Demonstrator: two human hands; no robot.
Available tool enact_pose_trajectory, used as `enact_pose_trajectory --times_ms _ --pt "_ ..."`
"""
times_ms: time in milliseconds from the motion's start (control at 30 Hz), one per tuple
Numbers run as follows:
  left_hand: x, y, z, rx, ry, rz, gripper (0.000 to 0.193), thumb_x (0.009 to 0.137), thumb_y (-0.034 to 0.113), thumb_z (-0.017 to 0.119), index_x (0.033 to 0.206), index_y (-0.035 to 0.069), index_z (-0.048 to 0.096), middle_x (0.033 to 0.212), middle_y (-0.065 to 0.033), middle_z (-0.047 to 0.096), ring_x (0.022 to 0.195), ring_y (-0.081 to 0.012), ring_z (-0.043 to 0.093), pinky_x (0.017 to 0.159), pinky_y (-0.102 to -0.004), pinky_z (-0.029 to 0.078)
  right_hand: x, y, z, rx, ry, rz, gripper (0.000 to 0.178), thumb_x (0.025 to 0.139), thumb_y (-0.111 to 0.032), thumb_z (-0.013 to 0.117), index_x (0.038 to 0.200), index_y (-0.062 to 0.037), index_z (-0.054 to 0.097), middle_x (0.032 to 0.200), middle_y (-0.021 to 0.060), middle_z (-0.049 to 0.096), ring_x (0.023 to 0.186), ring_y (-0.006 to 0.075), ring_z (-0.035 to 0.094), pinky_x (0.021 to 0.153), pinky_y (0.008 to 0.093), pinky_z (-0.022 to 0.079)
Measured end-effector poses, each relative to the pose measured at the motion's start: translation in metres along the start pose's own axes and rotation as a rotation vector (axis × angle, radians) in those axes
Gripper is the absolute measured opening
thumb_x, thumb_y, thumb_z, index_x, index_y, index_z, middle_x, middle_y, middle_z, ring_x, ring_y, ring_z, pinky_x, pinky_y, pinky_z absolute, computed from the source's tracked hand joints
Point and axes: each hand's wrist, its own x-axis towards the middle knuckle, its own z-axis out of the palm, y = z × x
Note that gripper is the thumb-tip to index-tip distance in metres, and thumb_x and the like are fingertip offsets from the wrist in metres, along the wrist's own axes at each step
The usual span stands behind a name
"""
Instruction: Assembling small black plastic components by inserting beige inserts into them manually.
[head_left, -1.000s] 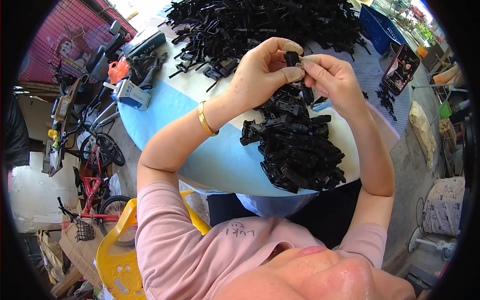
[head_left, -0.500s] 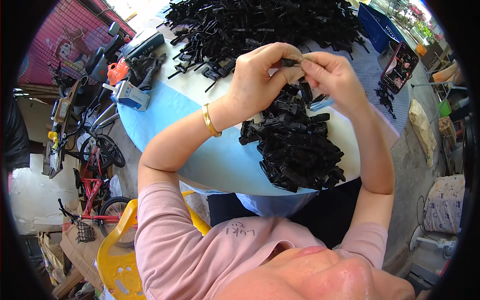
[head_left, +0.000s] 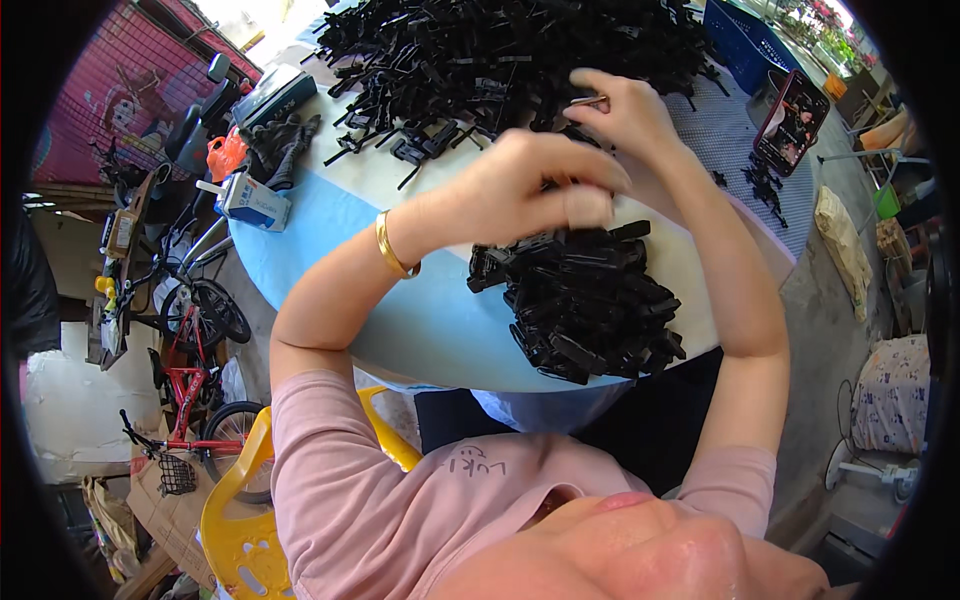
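Note:
My left hand [head_left: 540, 190], with a gold bangle at the wrist, hovers over the top of the near pile of black plastic buckle-like parts [head_left: 595, 300]. Motion smears its curled fingers, and a dark bit shows between thumb and forefinger; whether it is held I cannot make out. A beige wrap covers the thumb. Farther off, my right hand [head_left: 630, 115] is beside the front edge of the large far pile of black parts with straps [head_left: 500, 70]. Thumb and forefinger there close on a small thin metal piece [head_left: 590, 100]. Its exact kind is unclear.
The round table [head_left: 330, 260] has a blue and white cover. A blue basket [head_left: 745, 45] and a propped phone [head_left: 792, 122] stand at the right. At the left lie a blue-white carton [head_left: 255, 202], dark gloves [head_left: 285, 150] and a box [head_left: 275, 95]. A yellow chair [head_left: 240, 530] is nearby.
My hands were together above the near pile and have parted. The left has dropped toward that pile; the right has moved away toward the far pile. The view has shifted slightly.

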Motion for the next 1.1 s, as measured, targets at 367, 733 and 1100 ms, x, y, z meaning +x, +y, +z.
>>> enact_pose_trajectory --times_ms 367,733,1100 --pt "0.007 -0.047 -0.025 -0.166 0.305 -0.074 0.063 0.075 0.004 0.066 0.130 0.002 0.035 0.124 -0.0119 0.047 0.114 -0.0179 0.045 0.096 -0.0308 0.039 -0.010 -0.018 -0.043 0.528 0.105 0.003 0.025 0.080 -0.013 0.062 0.102 -0.0022 0.061 0.087 0.0035 0.064 0.078 0.0075 0.059 0.070 0.0212 0.047" --pt "0.004 -0.020 -0.013 -0.224 0.257 -0.132 0.050 0.085 0.001 0.053 0.130 0.001 0.033 0.110 -0.0115 0.054 0.099 -0.0148 0.055 0.090 -0.0292 0.044 -0.034 -0.051 -0.040 0.829 -0.059 0.068 0.029 0.083 -0.016 0.055 0.108 -0.0009 0.053 0.072 -0.0039 0.049 0.058 -0.0002 0.043 0.049 0.0131 0.032" --pt "0.003 -0.019 -0.010 -0.290 0.372 -0.051 0.032 0.084 -0.001 0.053 0.113 0.003 0.042 0.106 -0.0095 0.056 0.096 -0.0134 0.055 0.085 -0.0279 0.047 -0.039 -0.066 -0.037 1.003 -0.165 0.260 0.018 0.089 -0.013 0.051 0.098 0.0006 0.058 0.071 0.0000 0.052 0.051 -0.0009 0.035 0.043 0.0125 0.026"
